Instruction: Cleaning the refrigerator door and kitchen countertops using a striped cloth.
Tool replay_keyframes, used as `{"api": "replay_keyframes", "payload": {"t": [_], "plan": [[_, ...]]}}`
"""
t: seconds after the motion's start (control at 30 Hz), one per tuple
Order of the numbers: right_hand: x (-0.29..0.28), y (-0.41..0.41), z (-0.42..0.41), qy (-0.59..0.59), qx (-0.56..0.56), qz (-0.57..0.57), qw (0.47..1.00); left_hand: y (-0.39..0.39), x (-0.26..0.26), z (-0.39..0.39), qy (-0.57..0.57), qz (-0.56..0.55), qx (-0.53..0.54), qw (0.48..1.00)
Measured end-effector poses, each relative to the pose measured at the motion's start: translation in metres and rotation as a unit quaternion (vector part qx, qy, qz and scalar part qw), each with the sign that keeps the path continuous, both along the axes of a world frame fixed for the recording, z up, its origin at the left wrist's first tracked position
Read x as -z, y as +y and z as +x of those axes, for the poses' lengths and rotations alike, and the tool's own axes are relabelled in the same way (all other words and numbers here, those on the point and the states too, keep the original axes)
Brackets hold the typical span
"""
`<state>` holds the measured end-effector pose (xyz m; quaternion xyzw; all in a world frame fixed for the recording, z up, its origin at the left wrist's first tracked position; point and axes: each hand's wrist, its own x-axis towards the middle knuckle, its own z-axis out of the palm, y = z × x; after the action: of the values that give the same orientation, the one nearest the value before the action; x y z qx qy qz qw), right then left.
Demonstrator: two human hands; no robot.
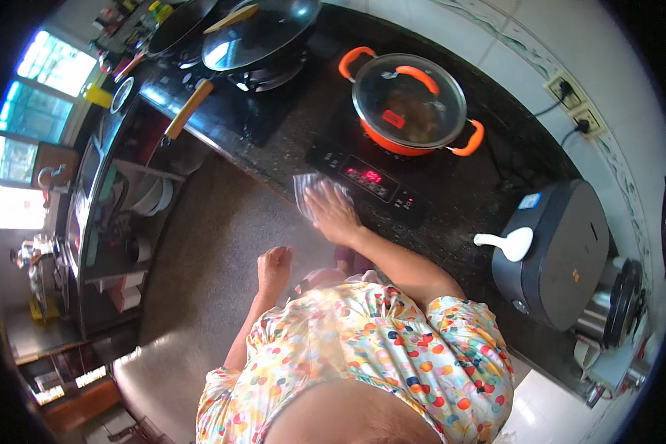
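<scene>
Under my right hand (333, 213) is a grey striped cloth (306, 188), pressed onto the dark speckled countertop (444, 244) by its front edge. The cloth lies right beside the control panel of an induction cooker (372, 177), whose display glows red. On that cooker sits an orange pot (391, 141) with a glass lid (380, 91), and food shows dimly through it. My left hand (275, 266) hangs over the floor with its fingers curled in, and I see nothing in it.
A dark rice cooker (566, 255) stands to the right, a white rice paddle (515, 244) at its side. Farther left, a lidded wok (266, 39) and a frying pan (180, 28) sit on the stove. A wooden handle (191, 108) juts past the counter edge. Plugs fill wall sockets (566, 91).
</scene>
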<state>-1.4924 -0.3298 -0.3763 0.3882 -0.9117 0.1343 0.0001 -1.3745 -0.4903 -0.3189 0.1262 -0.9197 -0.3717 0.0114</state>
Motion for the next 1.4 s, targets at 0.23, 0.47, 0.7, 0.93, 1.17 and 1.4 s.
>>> {"api": "replay_keyframes", "payload": {"t": [0.23, 0.47, 0.7, 0.93, 1.17, 1.4], "plan": [[0.001, -0.025, -0.025, -0.016, -0.032, 0.004, 0.999, -0.013, 0.024, 0.029, 0.043, -0.048, -0.005, 0.998], [-0.001, 0.049, 0.047, -0.094, -0.013, -0.054, 0.994, -0.005, 0.021, 0.021, -0.018, 0.011, -0.065, 0.998], [0.001, 0.005, 0.022, -0.014, 0.002, 0.001, 1.0, 0.001, 0.023, -0.009, -0.005, 0.057, -0.024, 0.998], [0.004, -0.081, -0.038, 0.002, 0.031, -0.051, 0.998, -0.047, 0.022, -0.036, -0.013, 0.067, -0.003, 0.998], [0.005, -0.123, -0.073, 0.093, 0.065, -0.183, 0.977, -0.137, 0.019, -0.074, -0.037, 0.063, -0.025, 0.997], [-0.043, -0.148, -0.119, -0.286, 0.323, -0.598, 0.675, -0.212, 0.017, -0.124, -0.042, 0.019, 0.059, 0.997]]}}
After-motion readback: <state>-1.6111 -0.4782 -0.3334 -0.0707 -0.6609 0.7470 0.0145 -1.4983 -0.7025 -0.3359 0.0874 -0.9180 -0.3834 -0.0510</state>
